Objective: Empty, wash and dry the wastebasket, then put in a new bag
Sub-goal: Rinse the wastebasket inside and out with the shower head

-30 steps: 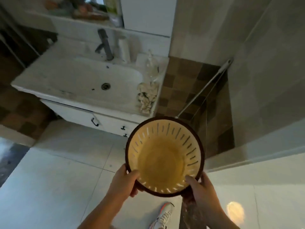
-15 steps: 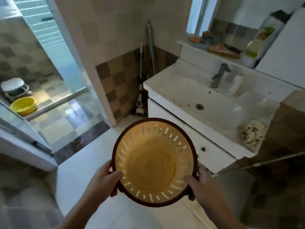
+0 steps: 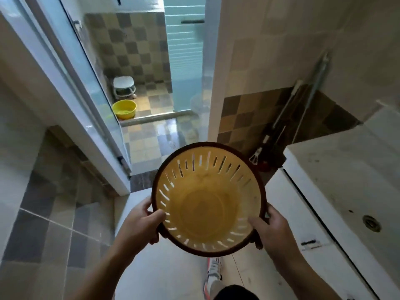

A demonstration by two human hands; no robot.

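Holding the wastebasket (image 3: 208,199) out in front, I had my left hand (image 3: 138,224) and right hand (image 3: 271,229) closed on its dark rim, thumbs hooked inside. It looked empty, so I judged washing was the step in hand. Next called for water: the sink (image 3: 346,187) at right, or the far shower room with the yellow basin (image 3: 124,109).

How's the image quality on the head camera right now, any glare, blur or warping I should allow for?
Head view: strong wide-angle bending of the door frame; glare on the wet floor tiles past the doorway; the wastebasket and both hands, left and right, are lit evenly and fairly sharp; the sink at right looks soft.
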